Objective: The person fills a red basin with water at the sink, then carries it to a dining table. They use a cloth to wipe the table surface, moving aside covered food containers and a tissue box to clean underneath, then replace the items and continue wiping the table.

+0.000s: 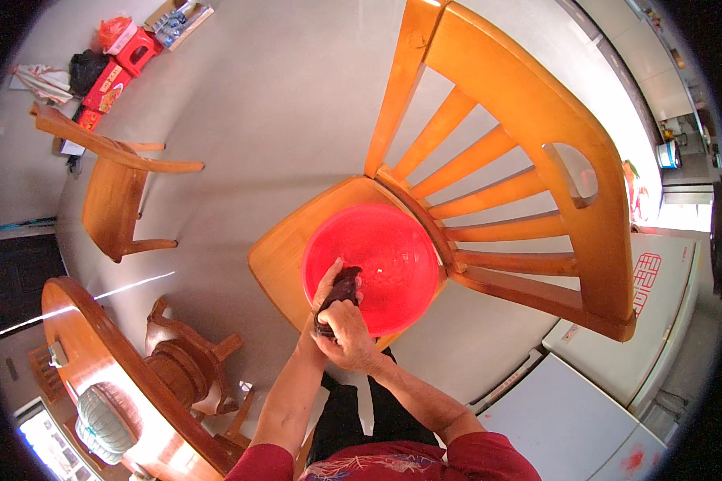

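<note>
A round red basin (401,284) rests on the seat of a wooden chair (282,255) in front of me. Over its near left part, both of my hands are closed around a dark, glossy, elongated object, maybe bunched cloth (342,290); its exact kind does not show. My left hand (322,298) wraps it from the left, fingertips showing on its far side. Lower down, my right hand (350,330) grips the near end, its knuckles upward. Small bright glints show inside the basin.
The chair's slatted back (505,172) rises to the right of the basin. A white refrigerator (573,417) stands at lower right. To the left are a round wooden table (128,385) and another wooden chair (108,196). Red boxes (107,86) sit at far left.
</note>
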`<state>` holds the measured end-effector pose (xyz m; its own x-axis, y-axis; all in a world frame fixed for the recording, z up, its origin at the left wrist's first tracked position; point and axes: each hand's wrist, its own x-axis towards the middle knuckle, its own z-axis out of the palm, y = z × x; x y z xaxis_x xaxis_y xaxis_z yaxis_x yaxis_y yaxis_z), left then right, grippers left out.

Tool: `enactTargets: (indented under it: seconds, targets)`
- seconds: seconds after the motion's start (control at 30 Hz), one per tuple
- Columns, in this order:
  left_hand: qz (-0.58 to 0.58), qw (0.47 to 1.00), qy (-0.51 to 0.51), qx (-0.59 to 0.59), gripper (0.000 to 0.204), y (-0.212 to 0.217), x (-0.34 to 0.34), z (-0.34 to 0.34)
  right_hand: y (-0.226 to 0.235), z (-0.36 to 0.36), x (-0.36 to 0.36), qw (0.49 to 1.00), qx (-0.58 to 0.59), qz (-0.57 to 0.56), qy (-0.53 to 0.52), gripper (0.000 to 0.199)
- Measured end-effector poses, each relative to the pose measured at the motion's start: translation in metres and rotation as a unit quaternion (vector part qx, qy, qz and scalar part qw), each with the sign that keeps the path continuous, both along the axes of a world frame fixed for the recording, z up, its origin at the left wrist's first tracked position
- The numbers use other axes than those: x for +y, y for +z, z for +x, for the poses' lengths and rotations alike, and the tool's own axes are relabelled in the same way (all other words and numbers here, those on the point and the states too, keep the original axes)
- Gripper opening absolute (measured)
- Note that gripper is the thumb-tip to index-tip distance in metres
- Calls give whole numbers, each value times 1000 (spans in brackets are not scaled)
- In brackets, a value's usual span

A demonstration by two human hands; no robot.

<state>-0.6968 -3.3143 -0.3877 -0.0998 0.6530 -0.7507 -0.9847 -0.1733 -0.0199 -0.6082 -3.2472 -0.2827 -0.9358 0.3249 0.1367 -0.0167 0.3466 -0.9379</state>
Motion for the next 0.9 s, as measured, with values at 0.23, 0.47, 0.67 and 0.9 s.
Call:
enactTargets:
  seconds: [0.23,0.47,0.67,0.9]
  targets:
    - [115,976,163,83,36,5,13,30,-33,-33,24,993,27,92,-72,18]
    - [-62,975,122,174,47,13,6,24,-152,-32,89,945,-168,224,-166,26]
    - [-262,962,25,73,85,12,1,19,-186,-1,94,911,-257,201,-252,34]
    - [-182,983,25,6,81,-29,-11,20,-116,11,43,988,-137,7,-76,35]
